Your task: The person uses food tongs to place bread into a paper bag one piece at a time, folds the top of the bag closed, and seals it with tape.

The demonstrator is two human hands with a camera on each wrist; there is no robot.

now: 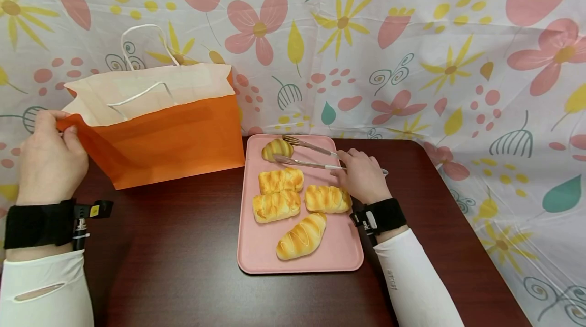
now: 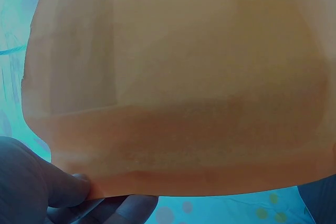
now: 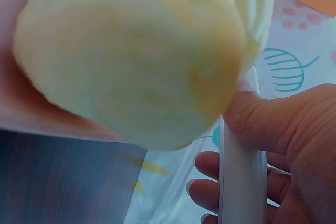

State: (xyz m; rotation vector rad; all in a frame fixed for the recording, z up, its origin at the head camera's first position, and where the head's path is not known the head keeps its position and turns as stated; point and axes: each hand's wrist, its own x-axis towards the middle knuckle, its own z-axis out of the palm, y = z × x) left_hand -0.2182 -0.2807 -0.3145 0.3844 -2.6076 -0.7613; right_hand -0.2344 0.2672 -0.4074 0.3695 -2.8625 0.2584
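Note:
In the head view my left hand (image 1: 52, 159) pinches the left rim of an orange paper bag (image 1: 183, 139), which stands with its top open. The left wrist view has the paper bag (image 2: 184, 66) filling most of it, thumb and fingers on its edge. My right hand (image 1: 363, 177) holds metal tongs (image 1: 305, 164) over a pink tray (image 1: 336, 253). The tongs' arms are spread, their tips at either side of a small ridged bread roll (image 1: 277, 149); whether they touch it I cannot tell. A tongs handle (image 3: 241, 177) lies between thumb and fingers in the right wrist view.
On the tray also lie several golden rectangular breads (image 1: 276, 206) and a long bread with icing lines (image 1: 301, 238). The tray and bag stand on a dark wooden table (image 1: 183, 261). Flower-patterned cloth (image 1: 357, 47) hangs close behind and to the right.

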